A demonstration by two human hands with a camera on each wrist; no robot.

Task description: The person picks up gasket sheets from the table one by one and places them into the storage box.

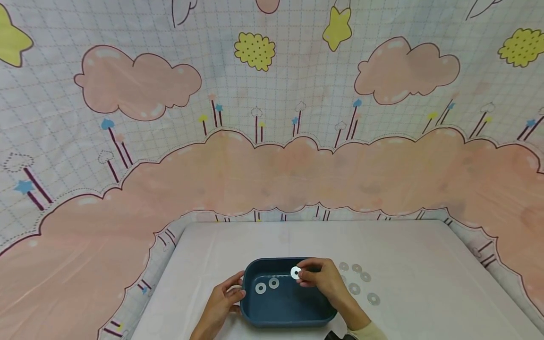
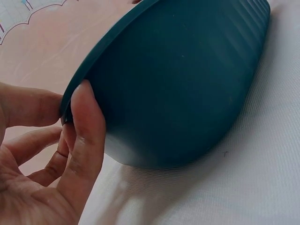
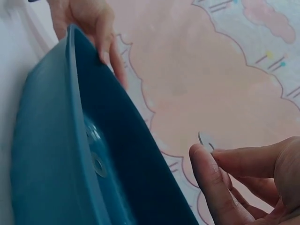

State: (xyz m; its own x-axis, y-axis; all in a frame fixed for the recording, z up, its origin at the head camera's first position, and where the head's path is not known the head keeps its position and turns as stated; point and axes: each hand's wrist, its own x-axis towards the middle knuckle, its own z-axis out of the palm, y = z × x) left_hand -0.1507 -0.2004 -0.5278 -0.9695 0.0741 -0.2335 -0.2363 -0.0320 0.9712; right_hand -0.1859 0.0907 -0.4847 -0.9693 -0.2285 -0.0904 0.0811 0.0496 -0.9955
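A flat, silver, ring-shaped washer [image 1: 293,273] is above the oblong dark-blue plastic tray [image 1: 289,307], toward its far side, pinched by the right hand [image 1: 321,278], the nearer one. The tray's long axis runs left-right; the left hand [image 1: 222,298] grips its left end.

The tray [image 1: 289,307] looks smooth plastic, the held washer [image 1: 293,273] metal (quite shiny).

I face a white table [image 1: 425,274]; beyond it I see a patterned cloth [image 1: 289,179], printed with pink clouds [image 1: 403,73], yellow stars [image 1: 337,29] and blue stars [image 1: 218,107] on stems [image 1: 256,130].
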